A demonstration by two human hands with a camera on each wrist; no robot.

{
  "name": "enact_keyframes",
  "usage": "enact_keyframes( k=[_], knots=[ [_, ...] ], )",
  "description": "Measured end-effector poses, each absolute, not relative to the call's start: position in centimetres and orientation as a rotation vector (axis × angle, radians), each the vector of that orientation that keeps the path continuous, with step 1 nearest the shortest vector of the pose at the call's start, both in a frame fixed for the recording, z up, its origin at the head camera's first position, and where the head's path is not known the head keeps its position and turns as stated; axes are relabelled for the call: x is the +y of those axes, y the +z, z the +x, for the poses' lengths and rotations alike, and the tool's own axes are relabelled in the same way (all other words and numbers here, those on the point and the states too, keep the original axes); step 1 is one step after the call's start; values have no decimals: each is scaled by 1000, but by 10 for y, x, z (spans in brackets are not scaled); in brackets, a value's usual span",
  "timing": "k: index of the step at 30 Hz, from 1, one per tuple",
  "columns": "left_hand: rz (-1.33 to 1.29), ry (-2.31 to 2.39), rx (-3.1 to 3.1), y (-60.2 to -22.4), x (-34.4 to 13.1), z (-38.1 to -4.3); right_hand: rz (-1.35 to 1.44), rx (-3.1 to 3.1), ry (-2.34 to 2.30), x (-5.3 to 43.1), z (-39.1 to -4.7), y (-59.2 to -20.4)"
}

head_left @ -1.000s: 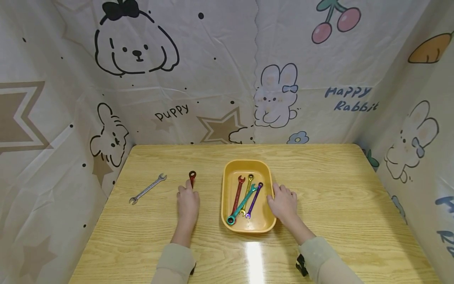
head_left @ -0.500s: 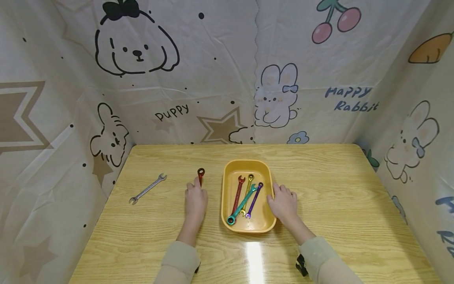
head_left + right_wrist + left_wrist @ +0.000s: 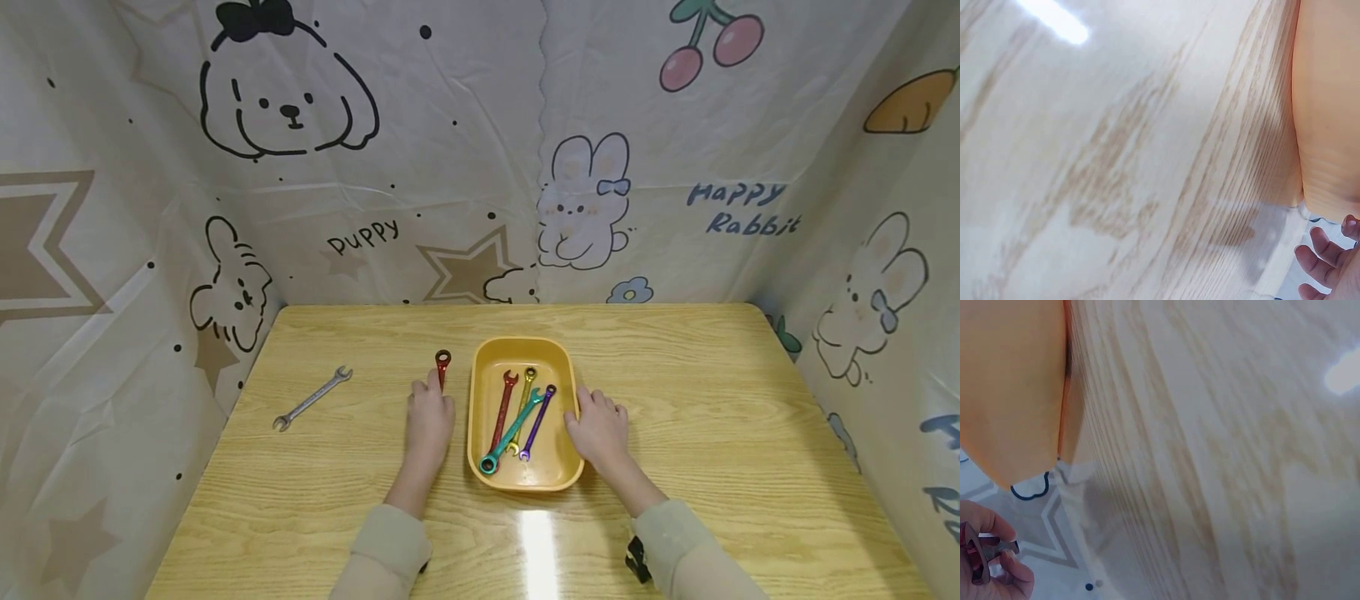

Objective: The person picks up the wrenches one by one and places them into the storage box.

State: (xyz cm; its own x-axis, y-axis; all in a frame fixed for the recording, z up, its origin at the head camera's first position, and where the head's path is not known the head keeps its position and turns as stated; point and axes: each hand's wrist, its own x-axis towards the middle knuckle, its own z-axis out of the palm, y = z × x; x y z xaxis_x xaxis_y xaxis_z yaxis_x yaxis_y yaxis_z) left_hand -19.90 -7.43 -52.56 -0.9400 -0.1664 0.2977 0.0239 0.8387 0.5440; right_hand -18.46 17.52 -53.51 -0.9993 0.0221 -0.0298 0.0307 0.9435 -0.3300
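My left hand (image 3: 430, 421) grips a red ratchet wrench (image 3: 443, 360), its ring end pointing away from me, just left of the yellow plastic bin (image 3: 474, 417). In the left wrist view the fingers (image 3: 1007, 575) curl round the wrench (image 3: 980, 556), most of whose handle is hidden. My right hand (image 3: 602, 427) holds the bin's right rim, the thumb over the edge and the other fingers outside. Inside the bin lie a red wrench (image 3: 504, 408), a yellow wrench (image 3: 529, 379), a teal wrench (image 3: 517, 431) and a purple wrench (image 3: 537, 423).
A silver open-end wrench (image 3: 312, 399) lies slantwise on the wooden table (image 3: 712, 392) at the left. Printed cloth (image 3: 465, 167) hangs round the back and both sides of the table.
My left hand has moved right and slightly away from me, carrying the red wrench closer to the bin. The right hand and the bin have stayed in place.
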Motion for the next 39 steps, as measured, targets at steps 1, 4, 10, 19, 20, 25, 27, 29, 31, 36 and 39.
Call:
enact_keyframes(
  k=[1, 4, 10, 19, 20, 25, 27, 29, 31, 36, 39],
  knots=[
    [101, -797, -2683, -526, -73, -200, 43, 3071, -523, 175, -185, -535],
    [86, -809, -2689, -525, -70, -200, 48, 3065, -527, 175, -185, -534],
    [65, -823, -2708, -524, -62, -200, 52, 3059, -538, 174, -185, -533],
    [46, -818, -2769, -520, -50, -201, 48, 3065, -541, 174, -185, -533],
    [39, -816, -2770, -519, -49, -201, 47, 3066, -541, 174, -185, -533],
    [18, -797, -2773, -517, -43, -201, 44, 3064, -545, 175, -184, -533],
    [15, -797, -2775, -516, -42, -202, 44, 3063, -550, 175, -184, -534],
    [15, -800, -2779, -514, -40, -202, 44, 3062, -551, 175, -185, -534],
    [13, -804, -2781, -512, -38, -202, 45, 3061, -549, 175, -185, -535],
    [-21, -799, -2766, -510, -32, -202, 44, 3056, -549, 176, -185, -536],
    [-51, -789, -2754, -510, -28, -202, 42, 3055, -553, 176, -185, -535]
  ],
)
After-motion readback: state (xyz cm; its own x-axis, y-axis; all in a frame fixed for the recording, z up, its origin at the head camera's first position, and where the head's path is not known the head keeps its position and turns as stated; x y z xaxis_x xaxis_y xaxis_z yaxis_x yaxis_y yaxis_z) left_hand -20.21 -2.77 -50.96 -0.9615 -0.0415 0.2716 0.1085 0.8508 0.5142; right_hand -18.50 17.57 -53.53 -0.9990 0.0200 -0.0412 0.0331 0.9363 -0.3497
